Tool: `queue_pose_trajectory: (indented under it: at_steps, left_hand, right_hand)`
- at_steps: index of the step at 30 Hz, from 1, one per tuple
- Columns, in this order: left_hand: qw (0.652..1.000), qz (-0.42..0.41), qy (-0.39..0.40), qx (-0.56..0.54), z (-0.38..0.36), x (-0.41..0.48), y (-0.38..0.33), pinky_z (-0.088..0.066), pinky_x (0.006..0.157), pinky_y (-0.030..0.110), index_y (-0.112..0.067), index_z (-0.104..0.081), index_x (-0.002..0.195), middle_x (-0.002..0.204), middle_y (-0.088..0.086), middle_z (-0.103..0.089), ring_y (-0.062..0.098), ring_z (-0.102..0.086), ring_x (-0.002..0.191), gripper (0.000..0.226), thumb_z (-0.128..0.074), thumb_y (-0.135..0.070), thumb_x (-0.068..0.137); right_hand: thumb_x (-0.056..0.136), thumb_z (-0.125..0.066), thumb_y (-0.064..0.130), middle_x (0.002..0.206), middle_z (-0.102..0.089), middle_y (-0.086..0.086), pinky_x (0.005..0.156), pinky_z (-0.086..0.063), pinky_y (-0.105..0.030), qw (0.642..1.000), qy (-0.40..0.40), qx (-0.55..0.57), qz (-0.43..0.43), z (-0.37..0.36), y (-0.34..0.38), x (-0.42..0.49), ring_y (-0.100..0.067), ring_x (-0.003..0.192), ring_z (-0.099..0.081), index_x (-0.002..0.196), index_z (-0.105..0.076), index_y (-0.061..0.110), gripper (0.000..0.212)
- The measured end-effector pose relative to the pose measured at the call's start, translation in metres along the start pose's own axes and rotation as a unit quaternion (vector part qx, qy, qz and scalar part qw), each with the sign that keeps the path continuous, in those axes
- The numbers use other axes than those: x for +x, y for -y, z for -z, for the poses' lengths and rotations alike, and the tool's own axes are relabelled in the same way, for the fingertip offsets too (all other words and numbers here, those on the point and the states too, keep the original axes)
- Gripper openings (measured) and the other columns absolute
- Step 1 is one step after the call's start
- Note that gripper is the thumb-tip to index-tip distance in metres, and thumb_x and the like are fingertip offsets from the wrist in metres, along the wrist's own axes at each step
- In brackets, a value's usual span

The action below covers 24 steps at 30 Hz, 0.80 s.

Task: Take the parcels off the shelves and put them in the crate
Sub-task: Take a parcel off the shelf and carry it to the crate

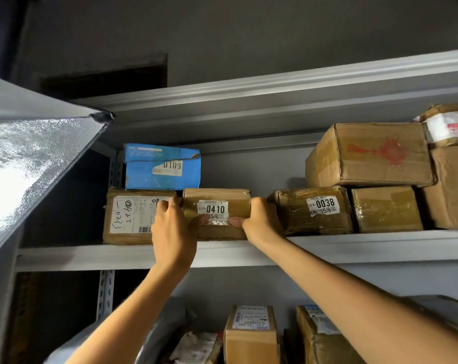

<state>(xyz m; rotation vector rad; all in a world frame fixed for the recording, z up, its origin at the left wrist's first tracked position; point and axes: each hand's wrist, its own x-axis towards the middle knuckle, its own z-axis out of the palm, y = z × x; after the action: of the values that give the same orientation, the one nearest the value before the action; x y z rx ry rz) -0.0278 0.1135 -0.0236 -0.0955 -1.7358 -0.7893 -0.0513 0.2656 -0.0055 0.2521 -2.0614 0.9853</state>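
Observation:
A taped brown parcel labelled 0410 (217, 199) sits on the upper grey shelf (91, 254). My left hand (174, 229) grips its left end, fingers curled over the edge and thumb on the front. My right hand (259, 219) grips its right end the same way. Left of it lies a brown parcel with a handwritten white label (129, 216), and a blue box marked 0109 (162, 166) rests on top behind. To the right stands a shiny taped parcel marked 0038 (314, 210). No crate is in view.
More cardboard boxes (369, 153) are stacked at the shelf's right end. The lower shelf holds several parcels, among them an upright box (251, 334). A silvery slanted panel (33, 164) juts in from the left. Another grey shelf board (275, 101) runs overhead.

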Motion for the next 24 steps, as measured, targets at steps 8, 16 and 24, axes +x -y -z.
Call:
queue_pose_trajectory:
  at_steps: [8,16,24]
  left_hand:
    - [0.999,0.024,0.042,0.009,0.007,0.006,-0.004,-0.039,0.085,0.04,-0.008,-0.058,0.123,0.118,0.014,-0.058,0.033,-0.052,0.107,0.059,-0.079,-0.038,0.076]
    - [0.986,-0.14,0.015,0.085,0.016,-0.031,-0.034,-0.046,0.082,0.04,-0.013,-0.051,0.13,0.126,0.012,-0.047,0.031,-0.045,0.114,0.066,-0.075,-0.044,0.077]
    - [0.943,-0.275,0.177,0.056,-0.024,-0.04,-0.112,-0.053,0.081,0.036,-0.024,-0.054,0.129,0.121,0.004,-0.058,0.028,-0.062,0.101,0.045,-0.062,-0.042,0.088]
  right_hand:
    - [0.082,-0.075,0.028,0.123,-0.051,-0.01,0.078,-0.044,-0.032,0.999,0.015,-0.039,-0.023,0.006,0.01,0.001,-0.027,0.111,-0.053,0.118,-0.046,0.011,0.049]
    - [0.073,-0.076,0.026,0.09,-0.055,-0.004,0.065,-0.048,-0.035,0.994,0.054,-0.086,0.036,0.06,0.008,-0.022,-0.027,0.089,-0.059,0.078,-0.04,0.023,0.037]
    - [0.075,-0.071,0.018,0.097,-0.057,-0.006,0.06,-0.043,-0.029,0.961,0.008,-0.277,0.017,0.16,-0.051,-0.03,-0.026,0.09,-0.058,0.093,-0.052,0.015,0.026]
